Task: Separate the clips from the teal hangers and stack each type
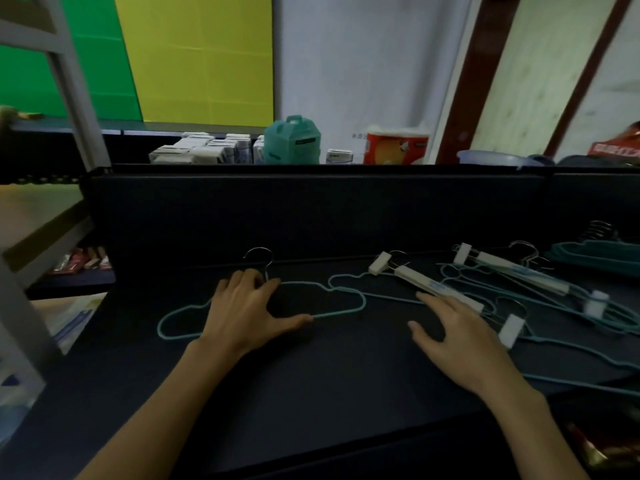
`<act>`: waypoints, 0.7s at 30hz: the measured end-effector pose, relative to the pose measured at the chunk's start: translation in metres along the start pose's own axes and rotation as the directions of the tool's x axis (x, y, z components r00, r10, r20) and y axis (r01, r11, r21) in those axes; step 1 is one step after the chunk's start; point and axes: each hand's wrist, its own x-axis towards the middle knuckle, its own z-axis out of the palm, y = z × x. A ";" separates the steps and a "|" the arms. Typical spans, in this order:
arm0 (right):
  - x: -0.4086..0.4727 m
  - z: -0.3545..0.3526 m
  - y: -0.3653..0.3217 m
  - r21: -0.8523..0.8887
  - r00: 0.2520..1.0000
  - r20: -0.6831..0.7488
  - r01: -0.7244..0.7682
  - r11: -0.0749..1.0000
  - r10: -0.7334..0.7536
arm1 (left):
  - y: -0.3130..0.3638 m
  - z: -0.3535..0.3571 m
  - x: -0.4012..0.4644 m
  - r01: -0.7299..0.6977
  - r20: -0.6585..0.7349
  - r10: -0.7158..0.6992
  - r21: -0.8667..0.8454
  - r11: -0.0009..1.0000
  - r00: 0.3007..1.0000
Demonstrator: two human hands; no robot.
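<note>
A bare teal wire hanger (332, 299) with a metal hook lies flat on the dark table (311, 393). My left hand (246, 313) rests on its middle near the hook, fingers spread, gripping nothing. My right hand (457, 337) hovers open over the table, fingertips at the end of a white clip bar (433, 284). To the right lies a tangle of teal hangers (540, 289) that carry white clips (510, 329). A neat stack of teal hangers (595, 254) sits at the far right.
A dark upright panel (311, 209) closes off the back of the table. Behind it stand white boxes (207, 150), a teal box (292, 140) and a red pack (394, 148). A grey metal frame (79, 98) rises on the left.
</note>
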 end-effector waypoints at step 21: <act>0.088 0.013 0.082 -0.225 0.993 0.116 0.038 0.974 -0.012 | 0.059 0.016 0.047 -0.061 -0.100 0.059 -0.027 0.998 0.993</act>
